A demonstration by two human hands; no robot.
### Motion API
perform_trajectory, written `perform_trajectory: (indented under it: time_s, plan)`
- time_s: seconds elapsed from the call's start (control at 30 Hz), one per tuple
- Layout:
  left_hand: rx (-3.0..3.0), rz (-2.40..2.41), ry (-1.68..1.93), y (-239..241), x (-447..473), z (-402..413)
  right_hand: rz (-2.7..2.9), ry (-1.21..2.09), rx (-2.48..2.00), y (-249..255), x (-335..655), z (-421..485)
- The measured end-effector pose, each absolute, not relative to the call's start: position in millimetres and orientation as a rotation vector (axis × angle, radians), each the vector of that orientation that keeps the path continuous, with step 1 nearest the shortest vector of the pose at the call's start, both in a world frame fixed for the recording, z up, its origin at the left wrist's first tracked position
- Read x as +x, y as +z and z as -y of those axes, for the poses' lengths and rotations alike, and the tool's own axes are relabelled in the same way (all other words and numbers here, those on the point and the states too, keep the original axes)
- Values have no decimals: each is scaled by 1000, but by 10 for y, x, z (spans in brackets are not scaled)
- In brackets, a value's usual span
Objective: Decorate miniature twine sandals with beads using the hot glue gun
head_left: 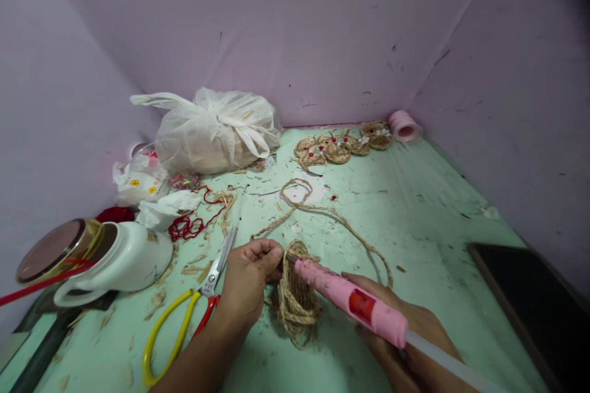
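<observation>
A small braided straw-rope piece (297, 301), wound in loops and shaped like a little shoe, stands on the table in front of me. My left hand (251, 276) pinches its upper left edge, fingers closed; the exact spot is partly hidden. In my right hand (405, 325) is a glue gun (350, 298) wrapped in pink tape, with a translucent glue stick (447, 359) coming out of its back end. The gun's nozzle meets the top of the straw piece. A loose length of straw braid (341, 215) curls across the table just beyond.
Scissors (212, 276) with yellow and red handles lie left of my left hand. Further left are a white mug (138, 255) on its side and red yarn (187, 227). At the back sit a tied plastic bag (216, 129), finished straw pieces (336, 150) and a pink roll (405, 126). A dark phone-like slab (530, 295) lies right.
</observation>
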State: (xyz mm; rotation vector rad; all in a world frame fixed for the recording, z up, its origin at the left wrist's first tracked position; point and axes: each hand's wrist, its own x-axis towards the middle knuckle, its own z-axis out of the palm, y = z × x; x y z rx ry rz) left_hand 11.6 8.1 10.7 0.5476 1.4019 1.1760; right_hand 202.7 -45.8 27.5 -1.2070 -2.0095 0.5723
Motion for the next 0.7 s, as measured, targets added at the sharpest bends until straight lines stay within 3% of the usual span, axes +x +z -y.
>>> perform_trajectory:
  time_s: [0.47,0.7]
  plan:
    - [608,-1416,1170,69,101,-81,2034,616,-1306,158,2120,493]
    - [880,-1522,1105,261,95,-91,1586,852,-1392,-4,2396,450]
